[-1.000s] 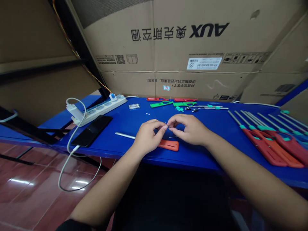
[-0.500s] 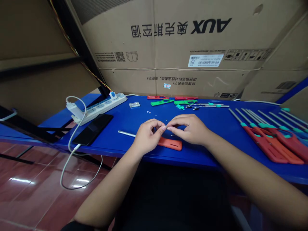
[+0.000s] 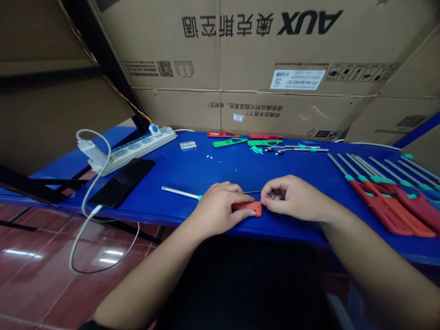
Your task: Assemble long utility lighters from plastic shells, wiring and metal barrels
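On the blue table, a long-necked utility lighter (image 3: 258,211) lies with its orange-red handle toward my right hand and its silver tube pointing left. My left hand (image 3: 218,208) is closed around the handle, the thumb along its near side and the fingers over the far side. At the handle's butt end, my right hand (image 3: 292,199) is closed with its fingertips pinched; whatever sits between them is too small or hidden to name. Just beyond the handle, a thin dark rod (image 3: 252,191) runs up to the right fingers. Whether they touch it, I cannot tell.
Several assembled lighters (image 3: 381,201) lie at the right. Red and green handle shells (image 3: 229,142), tubes with wires (image 3: 302,149), small metal parts (image 3: 188,145) and tiny bits (image 3: 209,157) lie farther back. A phone (image 3: 122,182) and a power strip (image 3: 134,149) are at left, before a cardboard wall (image 3: 172,105).
My hands, fingertips together above the lighter before, have parted. The left has come down onto the handle and gripped it; the right has moved right and nearer, to the handle's end.
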`<state>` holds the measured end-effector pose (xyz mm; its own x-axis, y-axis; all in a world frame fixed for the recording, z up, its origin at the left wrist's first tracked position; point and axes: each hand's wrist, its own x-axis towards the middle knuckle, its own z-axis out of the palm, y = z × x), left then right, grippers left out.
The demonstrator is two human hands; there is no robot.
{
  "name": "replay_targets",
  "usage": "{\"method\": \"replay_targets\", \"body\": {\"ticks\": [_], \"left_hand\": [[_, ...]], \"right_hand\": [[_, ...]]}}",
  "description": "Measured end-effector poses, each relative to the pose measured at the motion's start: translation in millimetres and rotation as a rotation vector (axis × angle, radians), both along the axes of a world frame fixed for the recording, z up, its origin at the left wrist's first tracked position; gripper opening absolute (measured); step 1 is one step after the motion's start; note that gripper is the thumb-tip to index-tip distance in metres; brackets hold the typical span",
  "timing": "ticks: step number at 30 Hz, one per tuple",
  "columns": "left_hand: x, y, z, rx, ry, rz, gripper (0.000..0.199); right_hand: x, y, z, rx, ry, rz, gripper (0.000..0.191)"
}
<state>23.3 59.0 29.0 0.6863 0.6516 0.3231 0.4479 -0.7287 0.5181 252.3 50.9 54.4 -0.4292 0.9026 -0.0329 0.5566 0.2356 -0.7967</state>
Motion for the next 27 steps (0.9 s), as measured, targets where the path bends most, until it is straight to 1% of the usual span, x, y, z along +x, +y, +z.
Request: {"method": "replay_targets", "body": {"ticks": [2, 5, 11, 14, 17, 23, 25, 27], "left_hand": [[3.7, -2.2, -1.0, -0.004, 0.044, 0.020, 0.027], [6.4, -3.7, -1.6, 0.008, 0.059, 0.043, 0.027], [6.1, -4.8, -1.7, 0.034, 0.084, 0.059, 0.026], [6.4, -5.4, -2.8, 0.046, 0.093, 0.068, 0.026], [6.7, -5.7, -4.0, 0.063, 0.097, 0.077, 0.026], [6.3, -5.2, -5.8, 0.085, 0.107, 0.080, 0.026], [6.3, -4.7, -6.1, 0.083, 0.104, 0.074, 0.027], [6.5, -4.1, -6.0, 0.072, 0.095, 0.066, 0.028]], "right_hand": [[2.3, -5.9, -2.7, -0.051, -0.052, -0.035, 0.009], [-1.3, -11.6, -2.9, -0.042, -0.113, -0.074, 0.007], [-8.9, -13.1, 10.4, 0.035, -0.282, -0.111, 0.007], [-12.4, -12.0, 19.1, 0.063, -0.404, -0.096, 0.008], [-18.3, -11.2, 25.2, 0.122, -0.524, -0.080, 0.008], [-27.4, -10.4, 27.6, 0.172, -0.661, -0.036, 0.009], [-27.4, -6.4, 28.1, 0.153, -0.657, -0.018, 0.009], [-26.0, 1.3, 29.2, 0.068, -0.597, 0.025, 0.008]]}}
